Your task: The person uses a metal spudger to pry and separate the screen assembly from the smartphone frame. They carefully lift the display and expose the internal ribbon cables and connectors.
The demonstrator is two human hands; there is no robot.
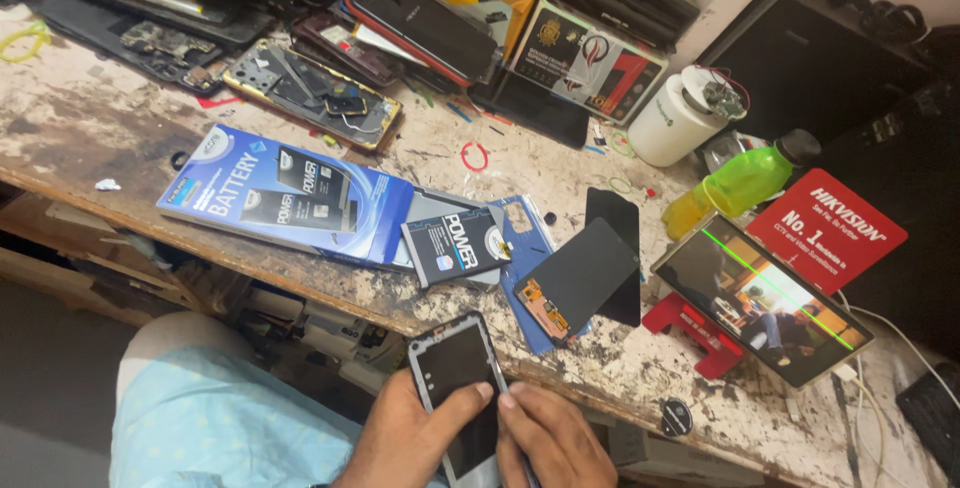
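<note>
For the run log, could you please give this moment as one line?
left hand: holds phone | right hand: thumb on phone | workbench: battery box

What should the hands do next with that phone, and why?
Probably press the dark panel down along its edge. The left hand cradles the phone from below, and the right hand has a fingertip on its right rim, so the panel seems to be being seated. The loose black battery lies untouched on the workbench.
</note>
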